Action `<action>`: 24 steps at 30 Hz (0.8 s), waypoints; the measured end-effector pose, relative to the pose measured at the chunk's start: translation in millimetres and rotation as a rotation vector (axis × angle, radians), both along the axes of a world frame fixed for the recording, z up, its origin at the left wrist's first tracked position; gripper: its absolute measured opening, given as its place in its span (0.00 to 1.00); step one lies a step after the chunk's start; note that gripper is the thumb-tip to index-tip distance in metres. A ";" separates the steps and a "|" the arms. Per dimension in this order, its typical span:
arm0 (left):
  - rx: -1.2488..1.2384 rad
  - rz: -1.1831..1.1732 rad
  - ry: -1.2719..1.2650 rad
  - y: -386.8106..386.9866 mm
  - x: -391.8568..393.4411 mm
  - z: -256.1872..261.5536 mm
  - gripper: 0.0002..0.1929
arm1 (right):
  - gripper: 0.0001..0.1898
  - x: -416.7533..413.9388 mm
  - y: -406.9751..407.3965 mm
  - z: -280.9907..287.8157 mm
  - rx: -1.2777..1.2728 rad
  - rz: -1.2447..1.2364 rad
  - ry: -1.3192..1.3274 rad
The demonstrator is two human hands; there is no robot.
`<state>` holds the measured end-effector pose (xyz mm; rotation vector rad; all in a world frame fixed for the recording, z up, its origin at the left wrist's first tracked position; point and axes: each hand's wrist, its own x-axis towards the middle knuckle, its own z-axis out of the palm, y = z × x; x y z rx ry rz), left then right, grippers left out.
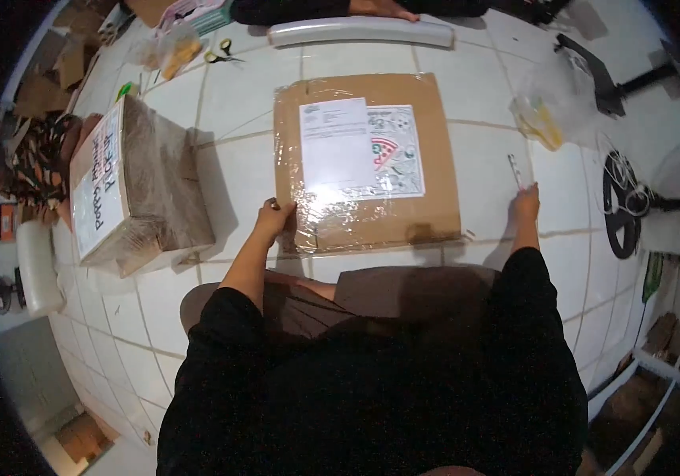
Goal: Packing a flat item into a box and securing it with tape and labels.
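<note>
A flat cardboard package (441, 178) wrapped in clear plastic lies on the tiled floor before me. Under its wrap show a printed sheet (333, 143) and a partly covered sheet with a pizza-slice drawing (402, 154). My left hand (276, 219) is at the package's lower left edge, fingers touching it; how firmly they grip is unclear. To the right of the package, apart from it, my right hand (527, 205) holds a slim white tool (515, 171), perhaps a cutter, pointing away from me.
A plastic-wrapped carton (164, 184) bearing writing stands at left, with another person close behind it. Scissors (224, 55) and a clear film roll (361, 33) lie beyond the package, the roll under another person's hand. Plastic bags (539, 122) and a black stand base (621, 205) are at right.
</note>
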<state>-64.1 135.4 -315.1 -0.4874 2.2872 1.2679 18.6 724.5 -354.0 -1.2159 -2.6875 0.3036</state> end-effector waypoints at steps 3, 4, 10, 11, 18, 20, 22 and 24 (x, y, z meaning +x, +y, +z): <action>0.033 0.130 -0.058 -3.2 -1.2 24.2 0.35 | 0.24 -18.9 -60.7 51.3 -0.037 -0.113 -0.159; -0.106 0.011 -0.090 -4.4 -5.3 31.7 0.34 | 0.22 -22.6 -68.7 56.0 0.087 -0.184 -0.308; -0.070 -0.390 -0.599 -0.6 -3.9 43.3 0.28 | 0.12 -45.2 -35.9 49.2 0.029 -0.015 -0.226; -0.131 -0.530 -0.730 11.9 -3.3 45.4 0.27 | 0.11 -47.9 -22.6 46.3 -0.148 0.031 -0.013; -0.175 -0.476 0.316 52.0 0.3 95.3 0.21 | 0.11 -73.4 -253.3 164.8 -1.438 0.365 0.450; 0.095 -0.369 0.446 65.1 15.4 115.4 0.17 | 0.10 -64.0 -308.4 175.8 -1.569 0.408 0.363; 0.327 -0.236 0.476 71.8 22.7 123.0 0.13 | 0.10 -59.3 -344.3 175.4 -1.581 0.408 0.304; 0.307 -0.286 0.502 71.1 22.3 119.9 0.12 | 0.08 -57.8 -359.1 167.6 -1.587 0.525 0.269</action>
